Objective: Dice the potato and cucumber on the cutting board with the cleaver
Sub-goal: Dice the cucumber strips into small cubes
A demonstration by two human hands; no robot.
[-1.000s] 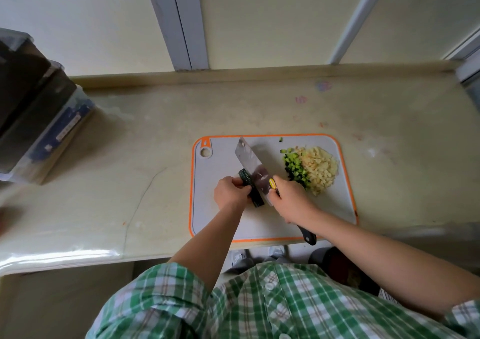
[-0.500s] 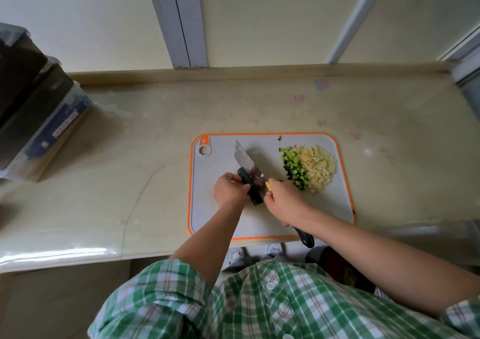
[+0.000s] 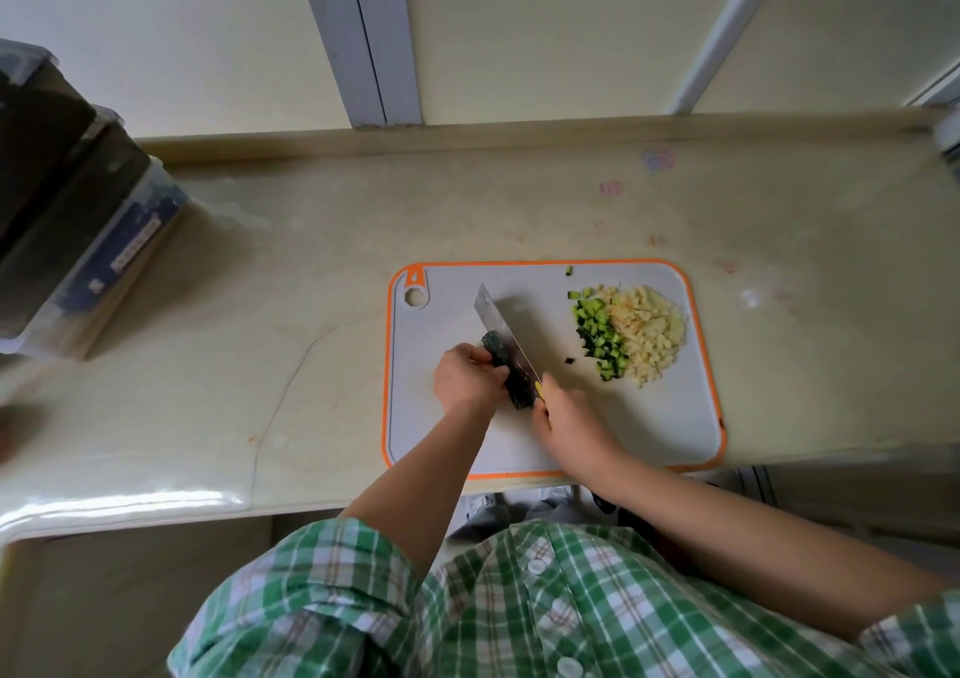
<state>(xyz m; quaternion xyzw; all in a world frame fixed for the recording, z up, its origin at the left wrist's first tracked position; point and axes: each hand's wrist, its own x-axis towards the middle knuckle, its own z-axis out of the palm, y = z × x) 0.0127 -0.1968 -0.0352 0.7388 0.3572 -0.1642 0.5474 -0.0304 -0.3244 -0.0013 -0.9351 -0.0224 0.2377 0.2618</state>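
Squarely before the person, a grey plastic cutting board with an orange rim (image 3: pixel 670 417) lies on the pale stone bench (image 3: pixel 311 287), its near edge at the bench's front edge. On the board's middle rests a dark green length of cucumber (image 3: pixel 506 365), running from far-left to near-right. The left hand (image 3: pixel 467 378) holds it down from the left, the grip narrow, with curled fingers on the cucumber's skin. The steel cleaver with a broad rectangular blade (image 3: pixel 498 326) stands on edge just against the cucumber's right side, its tip pointing away and to the left. The right hand (image 3: pixel 569 425) has its grip closed round the cleaver's handle. The handle itself is mostly hidden under the palm, and a small yellow spot showing at the blade's heel may be part of it.

Farther right on the board, well apart from the hands, sits a heap of small green cucumber cubes (image 3: pixel 597 337), touching a larger heap of pale yellow diced potato (image 3: pixel 652 334) on its right. Two stray cucumber bits lie alone, one near the far rim (image 3: pixel 569 270) and one (image 3: pixel 570 361) between the cleaver and the heaps.

At the bench's left end stand dark stacked containers with clear lids (image 3: pixel 78 240). A green and white plaid shirt (image 3: pixel 519 599) fills the lower foreground.
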